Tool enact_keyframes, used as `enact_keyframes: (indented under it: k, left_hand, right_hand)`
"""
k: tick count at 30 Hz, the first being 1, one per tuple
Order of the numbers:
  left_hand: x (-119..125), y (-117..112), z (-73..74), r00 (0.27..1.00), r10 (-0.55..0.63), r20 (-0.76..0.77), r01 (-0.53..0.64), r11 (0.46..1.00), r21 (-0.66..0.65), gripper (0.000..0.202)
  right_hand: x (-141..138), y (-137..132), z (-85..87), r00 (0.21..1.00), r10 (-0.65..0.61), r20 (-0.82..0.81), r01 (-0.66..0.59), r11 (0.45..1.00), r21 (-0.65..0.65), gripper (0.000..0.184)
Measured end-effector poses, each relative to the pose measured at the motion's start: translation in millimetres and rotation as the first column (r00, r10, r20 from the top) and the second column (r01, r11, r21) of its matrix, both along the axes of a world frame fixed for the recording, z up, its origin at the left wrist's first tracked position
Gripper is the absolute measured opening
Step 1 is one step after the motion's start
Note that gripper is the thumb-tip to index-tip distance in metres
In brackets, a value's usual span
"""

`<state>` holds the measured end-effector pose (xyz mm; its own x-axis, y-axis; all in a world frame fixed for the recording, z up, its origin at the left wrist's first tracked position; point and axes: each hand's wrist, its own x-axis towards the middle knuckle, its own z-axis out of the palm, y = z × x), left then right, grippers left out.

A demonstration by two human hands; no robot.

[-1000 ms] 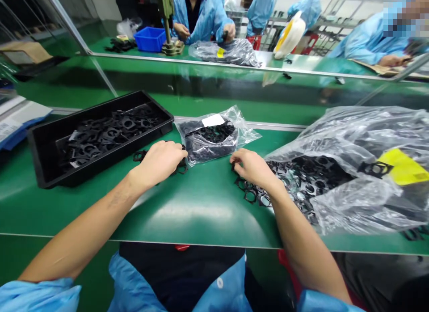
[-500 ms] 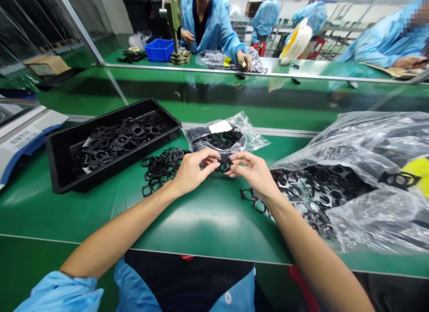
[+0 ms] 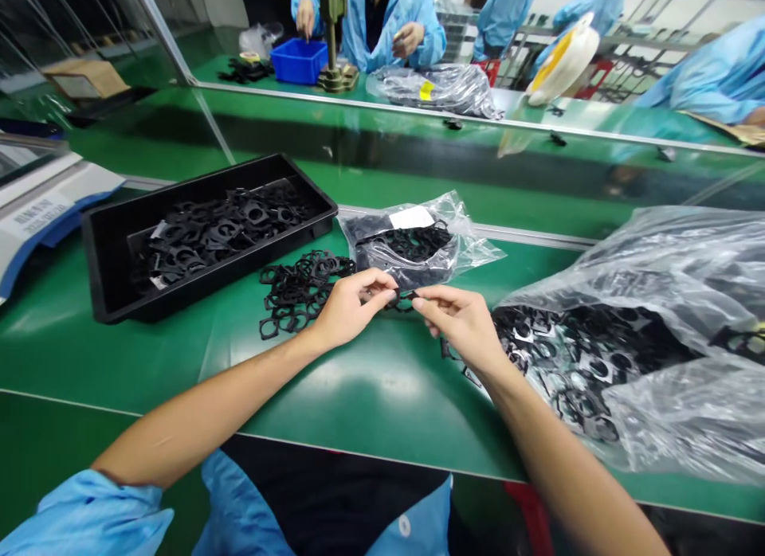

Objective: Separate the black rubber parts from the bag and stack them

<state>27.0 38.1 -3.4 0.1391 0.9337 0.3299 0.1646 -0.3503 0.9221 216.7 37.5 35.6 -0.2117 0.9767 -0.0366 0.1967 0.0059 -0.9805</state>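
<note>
My left hand point(image 3: 350, 307) and my right hand point(image 3: 463, 323) meet over the green table point(image 3: 358, 389), both pinching one small black plastic ring part point(image 3: 405, 301) between fingertips. A loose heap of the same black parts point(image 3: 296, 289) lies just left of my left hand. More black parts point(image 3: 574, 353) spill from a large clear plastic bag point(image 3: 669, 333) right of my right hand. A small clear bag of parts point(image 3: 412, 241) with a white label sits just beyond my fingers.
A black tray point(image 3: 107, 245) holding several black parts stands at the left. A white and blue device point(image 3: 41, 209) is at the far left edge. Beyond a conveyor strip point(image 3: 418, 166), people in blue coats work near a blue bin point(image 3: 299, 60) and a bagged pile point(image 3: 442, 86).
A second ago my hands rested apart on the two heaps. They came together at the middle, lifted one black part, and now hold it between them; the view shifted slightly.
</note>
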Motion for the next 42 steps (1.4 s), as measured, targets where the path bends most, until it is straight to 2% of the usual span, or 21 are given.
enact_keyframes:
  k: [4,8,12,21,34,39,42]
  left_hand:
    - [-1.3,-1.3,1.5,0.997,0.059,-0.044,-0.051,0.986,0.159,0.011]
    - [-4.1,-2.1,6.6,0.984,0.124,-0.127,-0.067,0.923,0.38,0.009]
    - [-6.1,-1.7,10.5,0.978,0.138,-0.16,-0.039,0.862,0.506,0.008]
    - [-5.5,-1.9,1.0,0.962,0.126,-0.243,0.022,0.849,0.527,0.008]
    - [-6.2,-2.5,2.0,0.93,0.204,-0.306,-0.003,0.836,0.549,0.006]
    - [-7.8,-2.1,-1.4,0.933,0.149,-0.328,0.065,0.826,0.559,0.011]
    - [-8.0,-3.5,-2.4,0.917,0.154,-0.368,0.099,0.807,0.583,0.015]
  right_hand:
    - [-3.0,-0.3,1.6,0.996,0.023,-0.083,-0.025,0.999,-0.023,0.036]
    - [-2.8,3.3,-3.4,0.993,-0.009,-0.118,0.007,1.0,-0.016,0.036]
    - [-1.5,4.9,-6.9,0.989,-0.042,-0.145,0.041,0.999,-0.009,0.042]
    - [-6.9,-2.0,-6.2,0.99,0.035,-0.135,-0.041,0.998,-0.042,0.037]
    - [-4.8,-2.0,-3.8,0.979,0.037,-0.202,-0.057,0.994,-0.095,0.037]
    - [-4.6,-1.9,-2.3,0.984,0.065,-0.168,-0.079,0.994,-0.08,0.036]
    - [-5.1,-2.0,-4.2,0.99,0.077,-0.117,-0.083,0.995,-0.051,0.039]
